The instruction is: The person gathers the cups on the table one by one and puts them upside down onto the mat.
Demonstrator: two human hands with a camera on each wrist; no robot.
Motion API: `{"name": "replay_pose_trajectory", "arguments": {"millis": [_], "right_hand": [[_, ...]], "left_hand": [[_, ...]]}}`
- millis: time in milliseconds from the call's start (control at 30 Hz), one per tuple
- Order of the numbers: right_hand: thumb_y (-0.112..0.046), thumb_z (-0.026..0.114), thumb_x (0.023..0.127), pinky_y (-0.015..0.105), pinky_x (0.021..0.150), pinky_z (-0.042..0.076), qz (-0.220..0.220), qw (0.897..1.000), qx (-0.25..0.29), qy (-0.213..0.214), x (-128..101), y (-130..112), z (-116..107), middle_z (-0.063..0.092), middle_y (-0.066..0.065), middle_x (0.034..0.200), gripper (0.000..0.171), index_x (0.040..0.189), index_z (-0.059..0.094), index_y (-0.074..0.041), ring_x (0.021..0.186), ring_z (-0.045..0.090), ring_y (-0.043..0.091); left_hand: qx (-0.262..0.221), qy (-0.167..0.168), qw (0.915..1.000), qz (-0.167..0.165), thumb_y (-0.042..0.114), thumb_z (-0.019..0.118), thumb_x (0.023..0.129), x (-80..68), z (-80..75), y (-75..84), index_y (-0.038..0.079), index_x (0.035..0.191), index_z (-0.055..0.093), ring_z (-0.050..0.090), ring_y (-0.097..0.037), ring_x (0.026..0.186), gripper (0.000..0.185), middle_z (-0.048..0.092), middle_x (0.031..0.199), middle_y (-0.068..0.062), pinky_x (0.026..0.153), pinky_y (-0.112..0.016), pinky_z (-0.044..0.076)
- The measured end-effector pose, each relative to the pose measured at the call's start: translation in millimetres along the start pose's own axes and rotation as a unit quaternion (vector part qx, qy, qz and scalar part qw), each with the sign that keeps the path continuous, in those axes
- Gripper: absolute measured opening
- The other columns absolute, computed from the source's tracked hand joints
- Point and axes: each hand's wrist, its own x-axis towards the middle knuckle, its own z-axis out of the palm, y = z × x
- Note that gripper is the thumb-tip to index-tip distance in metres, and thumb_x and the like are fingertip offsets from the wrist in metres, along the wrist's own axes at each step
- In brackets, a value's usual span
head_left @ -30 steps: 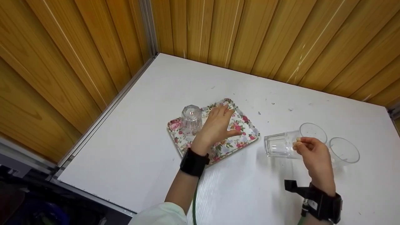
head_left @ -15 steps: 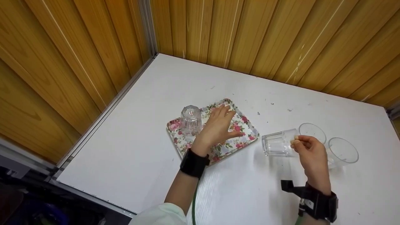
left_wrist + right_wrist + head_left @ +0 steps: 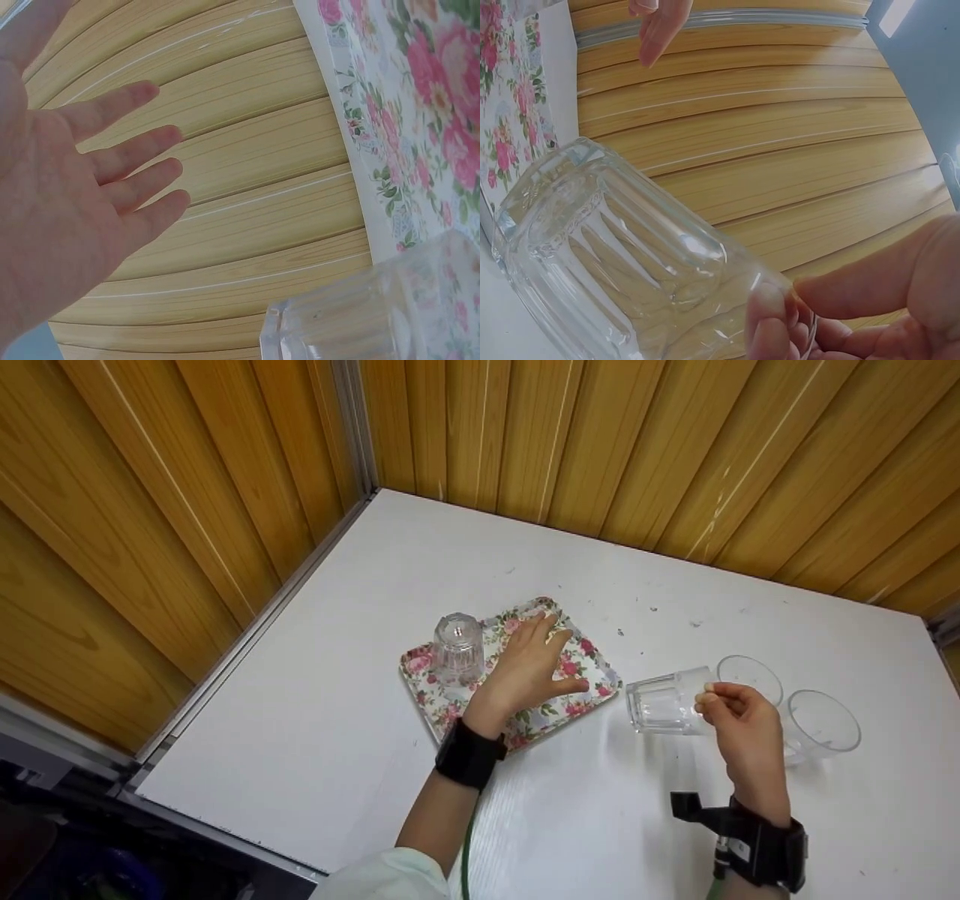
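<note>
held glass: a clear tumbler (image 3: 660, 703) lies on its side in the air, apparently clear of the white table (image 3: 315, 697), base just beside the floral tray (image 3: 592, 660), mouth away from it.
right hand: the right hand (image 3: 750, 742) pinches that tumbler at its rim, between thumb and fingers.
left hand: the left hand (image 3: 525, 667), fingers spread and holding nothing, hangs over the tray, apart from the upturned glass (image 3: 459, 645).
upturned glass: mouth down, near the tray's left corner.
standing glasses: a far glass (image 3: 750, 679) and a near glass (image 3: 825, 727), mouths up, on the table by the right hand.
feel of the tumbler: probably stiff, smooth and slippery, breakable if knocked; the thick base likely makes it bottom-heavy.
best hold: the rim pinch seems prone to swing; the ribbed lower wall should give surer purchase.
</note>
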Motion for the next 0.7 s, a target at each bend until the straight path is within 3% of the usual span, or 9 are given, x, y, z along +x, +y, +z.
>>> {"name": "replay_pose_trajectory", "arguments": {"millis": [533, 700], "right_hand": [[-0.007, 0.05, 0.09, 0.007, 0.07, 0.045, -0.008, 0.999, 0.039, 0.024, -1.7, -2.7, 8.1, 0.054, -0.012, 0.082, 0.029, 0.115, 0.048, 0.008, 0.074, 0.055, -0.005], [-0.01, 0.049, 0.091, 0.007, 0.072, 0.044, -0.016, 1.0, 0.011, 0.023, -3.1, -3.1, 9.8, 0.054, -0.01, 0.088, 0.03, 0.117, 0.048, 0.006, 0.077, 0.054, -0.005]], "left_hand": [[-0.001, -0.002, 0.9999, 0.011, 0.058, 0.059, 0.077, -0.7, 1.9, 3.9, 0.011, 0.135, 0.041, 0.02, -0.028, 0.137, 0.077, 0.028, 0.146, -0.013, 0.113, -0.04, 0.016], [0.001, -0.009, 0.9999, 0.007, 0.057, 0.059, 0.077, -0.2, 3.4, 6.5, 0.013, 0.134, 0.042, 0.019, -0.027, 0.137, 0.075, 0.028, 0.146, -0.011, 0.114, -0.039, 0.014]]}}
